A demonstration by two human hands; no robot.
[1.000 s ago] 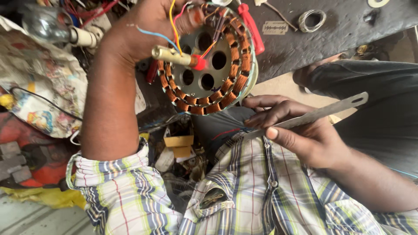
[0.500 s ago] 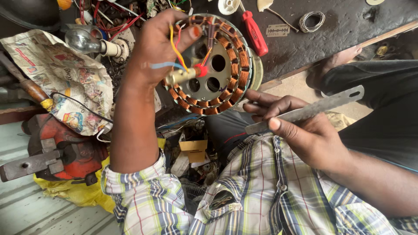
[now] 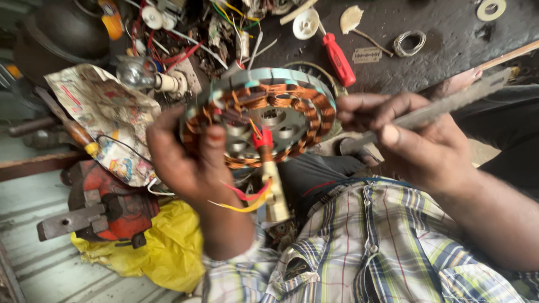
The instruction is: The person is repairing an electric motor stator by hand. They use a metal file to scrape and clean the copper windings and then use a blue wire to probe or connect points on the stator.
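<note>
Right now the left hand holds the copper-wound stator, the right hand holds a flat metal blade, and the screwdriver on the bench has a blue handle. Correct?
Not quite. The head view shows the screwdriver has a red handle, not blue. The left hand does hold the copper-wound stator, and the right hand the flat metal blade.

Dark, dirty workbench top (image 3: 426, 62) across the back, grey ridged floor (image 3: 39, 269) at the lower left, brown wooden beam (image 3: 33, 165) along the left side, soft daylight over everything
</note>
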